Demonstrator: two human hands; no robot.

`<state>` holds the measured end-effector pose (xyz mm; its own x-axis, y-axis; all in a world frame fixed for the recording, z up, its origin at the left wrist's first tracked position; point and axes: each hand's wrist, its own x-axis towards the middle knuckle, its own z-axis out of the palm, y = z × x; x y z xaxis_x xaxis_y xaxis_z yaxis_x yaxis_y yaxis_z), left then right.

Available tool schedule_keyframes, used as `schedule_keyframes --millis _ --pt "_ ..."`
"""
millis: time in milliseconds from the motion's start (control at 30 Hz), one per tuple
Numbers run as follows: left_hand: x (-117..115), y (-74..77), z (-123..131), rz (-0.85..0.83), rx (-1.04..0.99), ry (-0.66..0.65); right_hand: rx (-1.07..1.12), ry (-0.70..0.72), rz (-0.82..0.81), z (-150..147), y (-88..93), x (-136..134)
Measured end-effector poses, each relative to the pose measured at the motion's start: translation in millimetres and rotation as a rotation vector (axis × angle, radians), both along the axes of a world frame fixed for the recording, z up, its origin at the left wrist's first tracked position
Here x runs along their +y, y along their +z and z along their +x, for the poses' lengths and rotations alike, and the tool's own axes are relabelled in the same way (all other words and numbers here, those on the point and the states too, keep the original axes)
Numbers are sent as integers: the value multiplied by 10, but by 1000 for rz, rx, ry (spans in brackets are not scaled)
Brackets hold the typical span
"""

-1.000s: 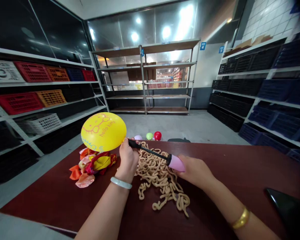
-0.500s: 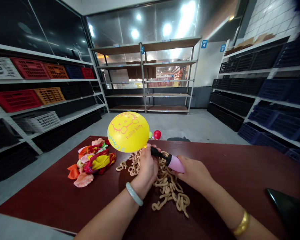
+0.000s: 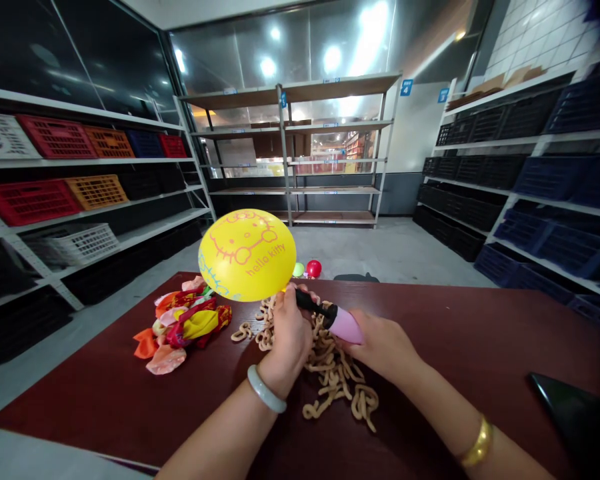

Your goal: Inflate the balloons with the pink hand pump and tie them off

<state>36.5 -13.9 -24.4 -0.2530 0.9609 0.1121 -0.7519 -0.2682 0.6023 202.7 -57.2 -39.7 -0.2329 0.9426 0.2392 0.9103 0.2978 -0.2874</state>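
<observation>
Head view: we look down over a dark red tabletop (image 3: 130, 393).
Yellow balloon (image 3: 247, 255): inflated, held up off the tabletop, its neck on the black nozzle of the pump (image 3: 345, 325).
Left hand (image 3: 290, 327): just below and right of the yellow balloon, fingers clenched around its neck and the nozzle tip.
Right hand (image 3: 380, 343): further right of the yellow balloon, fingers wrapped round the pump's pink barrel.
Below the yellow balloon: a tangle of tan long balloons (image 3: 335, 380); to its lower left, a heap of limp coloured balloons (image 3: 180, 323).
Behind the yellow balloon: a small red balloon (image 3: 314, 268).
Doing it well, as we judge: pinch the neck tight on the nozzle and stroke the barrel straight, so no air leaks.
</observation>
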Motion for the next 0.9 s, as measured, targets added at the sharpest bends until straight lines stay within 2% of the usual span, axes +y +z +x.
schedule_keyframes --millis 233,367,667,900 --pt "341 98 -589 45 -38 111 -82 1 -9 138 -11 83" --pt "414 72 -709 15 -79 154 -104 5 -5 182 -3 96" --pt "323 40 -480 32 -67 98 -152 -6 25 236 4 87" --pt "92 -109 -42 -15 -16 5 -97 -26 -40 113 34 31"
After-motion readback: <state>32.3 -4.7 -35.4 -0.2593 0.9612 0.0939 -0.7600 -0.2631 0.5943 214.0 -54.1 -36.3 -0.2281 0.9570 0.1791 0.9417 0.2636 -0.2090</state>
